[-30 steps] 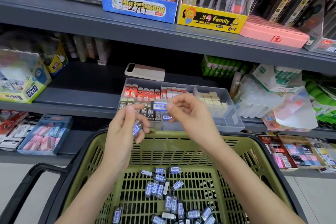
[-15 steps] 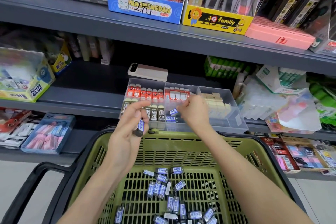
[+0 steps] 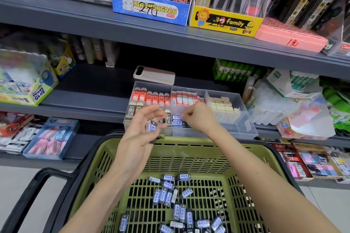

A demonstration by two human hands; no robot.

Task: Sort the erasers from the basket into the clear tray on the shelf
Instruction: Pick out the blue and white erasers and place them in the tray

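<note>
Right hand (image 3: 198,119) dropped into tray (image 3: 246,128), grip unclear, beside two erasers (image 3: 177,123); left hand (image 3: 138,134) pinches one eraser (image 3: 152,127).

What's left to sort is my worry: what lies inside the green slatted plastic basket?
Loose blue-and-white wrapped erasers lie scattered on the basket floor. Both forearms cover parts of the floor, so anything beneath them cannot be seen.

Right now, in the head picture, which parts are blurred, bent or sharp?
Head view: motion smears the left hand and the blue-labelled eraser it pinches; head view: the wide lens bows the upper shelf edge; head view: the Power Glue box at the left is soft, while the loose erasers in the green basket are sharp.
</note>
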